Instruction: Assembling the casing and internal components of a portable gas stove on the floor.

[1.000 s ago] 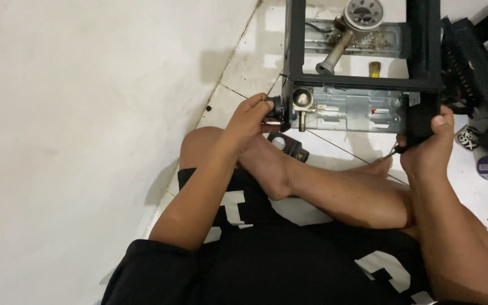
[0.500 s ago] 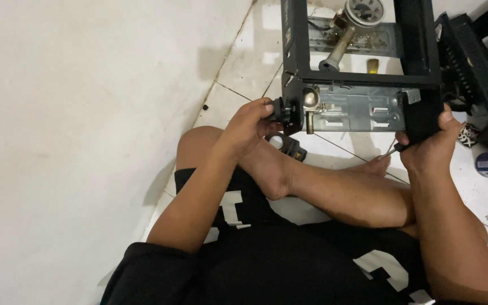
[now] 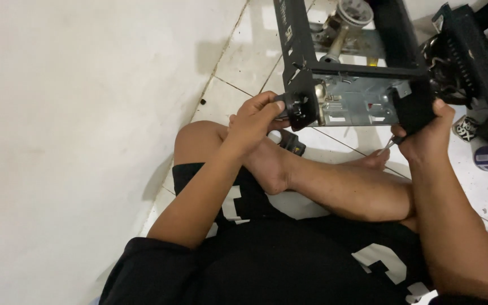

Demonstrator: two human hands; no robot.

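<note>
Black metal frame is propped over the white tile floor, near end facing the seated person. Left hand is closed on a small black knob-like part at the frame's near left corner. Right hand grips the near right corner, a thin metal tool tucked under its fingers. Grey metal plate sits between both hands. Piston with rod lies inside the frame.

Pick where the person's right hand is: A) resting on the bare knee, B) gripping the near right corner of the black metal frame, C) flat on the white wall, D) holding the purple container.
B: the right hand clasps the near right corner of the black metal frame.
</note>
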